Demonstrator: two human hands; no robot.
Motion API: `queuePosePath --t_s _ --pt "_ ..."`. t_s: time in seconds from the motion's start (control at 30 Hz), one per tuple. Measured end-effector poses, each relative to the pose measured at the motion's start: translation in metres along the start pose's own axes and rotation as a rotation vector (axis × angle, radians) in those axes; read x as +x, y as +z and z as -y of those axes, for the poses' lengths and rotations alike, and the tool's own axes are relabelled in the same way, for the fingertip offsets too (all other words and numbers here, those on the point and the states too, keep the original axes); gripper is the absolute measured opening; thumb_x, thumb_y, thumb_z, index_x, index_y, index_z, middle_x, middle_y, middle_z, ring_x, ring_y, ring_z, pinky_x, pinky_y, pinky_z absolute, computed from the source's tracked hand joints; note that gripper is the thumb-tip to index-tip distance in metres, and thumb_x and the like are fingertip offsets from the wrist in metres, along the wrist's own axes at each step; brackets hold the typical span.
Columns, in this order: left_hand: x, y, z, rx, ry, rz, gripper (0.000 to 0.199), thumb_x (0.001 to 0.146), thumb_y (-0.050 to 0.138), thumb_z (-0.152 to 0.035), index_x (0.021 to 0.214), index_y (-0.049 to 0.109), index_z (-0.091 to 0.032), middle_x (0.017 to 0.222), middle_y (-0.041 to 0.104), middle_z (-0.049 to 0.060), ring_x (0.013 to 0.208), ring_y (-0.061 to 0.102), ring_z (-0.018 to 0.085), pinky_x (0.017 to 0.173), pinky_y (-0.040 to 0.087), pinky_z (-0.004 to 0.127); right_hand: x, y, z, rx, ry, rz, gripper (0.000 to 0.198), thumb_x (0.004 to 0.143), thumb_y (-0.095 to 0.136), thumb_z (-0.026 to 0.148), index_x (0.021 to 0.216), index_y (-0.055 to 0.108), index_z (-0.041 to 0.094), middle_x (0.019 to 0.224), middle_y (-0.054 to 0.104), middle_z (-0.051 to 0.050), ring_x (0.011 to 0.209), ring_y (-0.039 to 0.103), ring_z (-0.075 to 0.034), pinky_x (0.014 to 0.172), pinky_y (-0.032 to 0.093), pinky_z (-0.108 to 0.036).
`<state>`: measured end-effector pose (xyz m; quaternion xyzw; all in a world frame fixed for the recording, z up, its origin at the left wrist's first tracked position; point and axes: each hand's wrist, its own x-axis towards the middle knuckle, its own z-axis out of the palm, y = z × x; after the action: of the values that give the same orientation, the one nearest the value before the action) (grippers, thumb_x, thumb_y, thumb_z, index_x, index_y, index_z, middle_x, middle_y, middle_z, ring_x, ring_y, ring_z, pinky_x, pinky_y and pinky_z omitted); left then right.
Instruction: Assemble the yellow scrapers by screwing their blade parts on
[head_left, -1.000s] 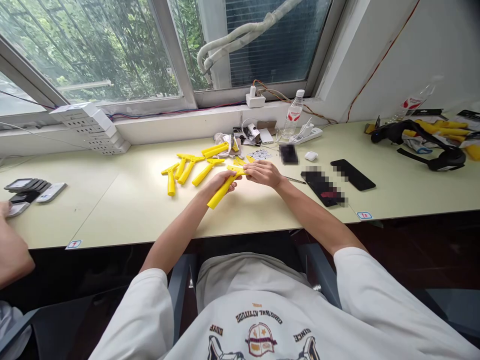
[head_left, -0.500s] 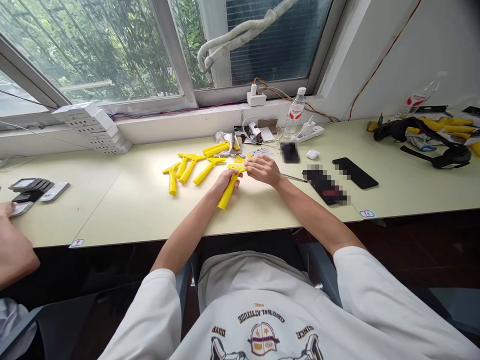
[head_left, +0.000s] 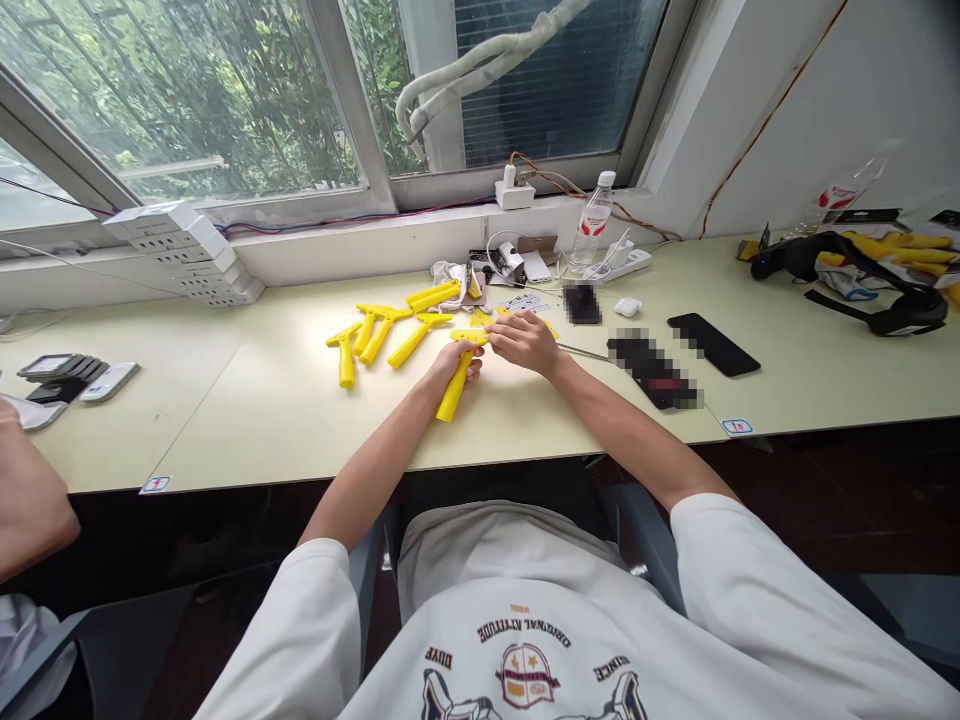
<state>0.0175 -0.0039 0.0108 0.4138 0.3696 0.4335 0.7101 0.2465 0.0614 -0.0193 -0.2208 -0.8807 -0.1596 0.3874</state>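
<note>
My left hand (head_left: 459,362) is closed around the upper handle of a yellow T-shaped scraper (head_left: 452,392), whose handle end points toward me. My right hand (head_left: 525,342) is closed at the right end of the scraper's wide head, fingertips pressed together against it. Any small part between those fingers is hidden. To the left lie several more yellow scrapers, among them a nearby scraper (head_left: 409,346) and the leftmost scraper (head_left: 346,362). Behind my right wrist a thin metal rod (head_left: 586,352) shows, and yellow pieces are partly covered by the hand.
Black phones (head_left: 714,344) and a white earbud case (head_left: 628,307) lie right. A water bottle (head_left: 592,225) stands by a power strip (head_left: 624,262). Far right is a black headset (head_left: 862,275). White boxes (head_left: 191,260) are stacked left; a co-worker's arm (head_left: 34,490) reaches in beside grey devices (head_left: 109,383).
My right hand has shifted slightly at the scraper's head, and more yellow shows behind its knuckles. My left hand keeps its grip. At far left, the co-worker's hand has moved slightly.
</note>
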Motion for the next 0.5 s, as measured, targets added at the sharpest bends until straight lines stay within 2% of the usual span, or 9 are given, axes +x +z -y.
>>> queuePosePath --t_s 0.13,0.3,0.37,0.43,0.5 --pt "0.0 0.002 0.003 0.057 0.045 -0.056 0.033 0.077 0.079 -0.036 0.102 0.061 -0.023 0.085 0.064 0.0 0.05 0.046 0.009 0.05 0.038 0.027 -0.002 -0.001 0.007 0.033 0.061 -0.023 0.013 0.104 0.067 0.026 0.108 0.079 0.029 0.127 0.089 -0.005 0.118 0.078 -0.03 0.101 0.055 -0.051" --pt "0.002 0.003 0.007 0.116 0.077 -0.091 0.034 0.078 0.079 -0.036 0.103 0.061 -0.023 0.085 0.064 0.0 0.05 0.048 0.009 0.048 0.035 0.026 -0.003 -0.002 0.009 0.085 0.173 -0.109 0.015 0.096 0.068 0.022 0.105 0.078 0.026 0.124 0.088 -0.007 0.115 0.077 -0.033 0.101 0.054 -0.052" --pt "0.002 0.004 0.008 0.119 0.079 -0.101 0.033 0.078 0.079 -0.033 0.102 0.061 -0.022 0.083 0.063 0.0 0.049 0.047 0.008 0.047 0.033 0.025 -0.003 -0.005 0.003 0.09 0.301 -0.151 0.017 0.095 0.067 0.02 0.107 0.078 0.025 0.115 0.087 -0.009 0.109 0.076 -0.033 0.1 0.055 -0.051" --pt "0.001 0.004 0.008 0.136 0.083 -0.116 0.03 0.078 0.079 -0.031 0.1 0.06 -0.022 0.083 0.064 0.0 0.049 0.047 0.008 0.047 0.034 0.025 -0.004 -0.012 -0.007 0.06 0.501 -0.133 0.017 0.096 0.065 0.02 0.105 0.079 0.023 0.103 0.085 -0.01 0.1 0.075 -0.032 0.096 0.056 -0.049" --pt "0.0 0.005 0.007 0.176 0.079 -0.124 0.025 0.08 0.077 -0.029 0.096 0.059 -0.022 0.084 0.064 0.0 0.05 0.051 0.008 0.048 0.038 0.025 -0.007 -0.024 -0.016 0.023 0.691 0.038 0.015 0.097 0.066 0.022 0.103 0.08 0.021 0.099 0.084 -0.011 0.097 0.074 -0.032 0.093 0.055 -0.045"
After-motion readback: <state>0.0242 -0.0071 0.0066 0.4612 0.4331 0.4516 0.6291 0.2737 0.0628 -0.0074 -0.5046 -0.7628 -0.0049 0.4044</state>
